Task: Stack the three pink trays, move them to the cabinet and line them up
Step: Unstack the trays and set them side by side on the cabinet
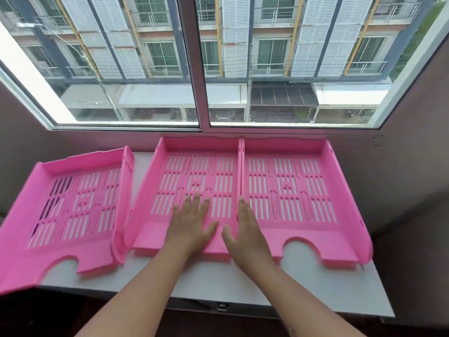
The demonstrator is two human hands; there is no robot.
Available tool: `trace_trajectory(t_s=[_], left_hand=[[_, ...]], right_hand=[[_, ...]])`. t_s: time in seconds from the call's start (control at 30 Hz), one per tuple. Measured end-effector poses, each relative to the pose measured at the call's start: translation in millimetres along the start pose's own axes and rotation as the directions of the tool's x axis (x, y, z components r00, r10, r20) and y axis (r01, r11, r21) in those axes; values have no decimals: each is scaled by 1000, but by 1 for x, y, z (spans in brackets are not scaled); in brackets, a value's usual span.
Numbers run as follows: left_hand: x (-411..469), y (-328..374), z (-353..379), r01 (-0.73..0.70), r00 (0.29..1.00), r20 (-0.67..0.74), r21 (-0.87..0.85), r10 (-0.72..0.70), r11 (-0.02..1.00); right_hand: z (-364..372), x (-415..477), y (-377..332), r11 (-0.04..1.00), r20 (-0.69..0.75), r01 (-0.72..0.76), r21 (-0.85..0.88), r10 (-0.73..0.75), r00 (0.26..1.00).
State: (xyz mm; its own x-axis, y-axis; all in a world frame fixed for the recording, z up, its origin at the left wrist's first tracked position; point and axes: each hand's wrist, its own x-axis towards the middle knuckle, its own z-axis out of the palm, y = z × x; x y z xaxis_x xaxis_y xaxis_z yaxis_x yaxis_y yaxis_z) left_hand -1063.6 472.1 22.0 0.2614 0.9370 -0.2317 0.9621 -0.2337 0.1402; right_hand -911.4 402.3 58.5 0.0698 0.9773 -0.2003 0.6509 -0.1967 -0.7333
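Three pink slotted trays lie side by side on a white cabinet top [218, 280] under a window. The left tray [65, 210] sits skewed, its front corner hanging past the cabinet's left end. The middle tray [194, 171] and the right tray [291, 181] touch along their side walls. My left hand [192, 222] lies flat, fingers spread, on the middle tray's floor near its front. My right hand [245, 229] rests open over the seam between the middle and right trays. Neither hand grips anything.
A sliding window [201, 69] with a white frame stands directly behind the trays. Grey walls close in on the left and right. The cabinet's front edge carries a small metal lock [221, 306]. A narrow strip of white top shows in front of the trays.
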Motion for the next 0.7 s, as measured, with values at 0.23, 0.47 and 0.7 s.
trace_trajectory(t_s=[0.23, 0.47, 0.7], left_hand=[[-26, -31, -30, -70, 990, -124, -57, 62, 996], [-80, -130, -58, 126, 887, -404, -253, -223, 959], [-96, -177, -45, 110, 977, -117, -445, -180, 889]], right_hand=[[8, -3, -13, 997, -61, -30, 73, 35, 998], [23, -1, -21, 992, -264, -16, -129, -18, 964], [71, 17, -68, 866, -99, 106, -489, -176, 979]])
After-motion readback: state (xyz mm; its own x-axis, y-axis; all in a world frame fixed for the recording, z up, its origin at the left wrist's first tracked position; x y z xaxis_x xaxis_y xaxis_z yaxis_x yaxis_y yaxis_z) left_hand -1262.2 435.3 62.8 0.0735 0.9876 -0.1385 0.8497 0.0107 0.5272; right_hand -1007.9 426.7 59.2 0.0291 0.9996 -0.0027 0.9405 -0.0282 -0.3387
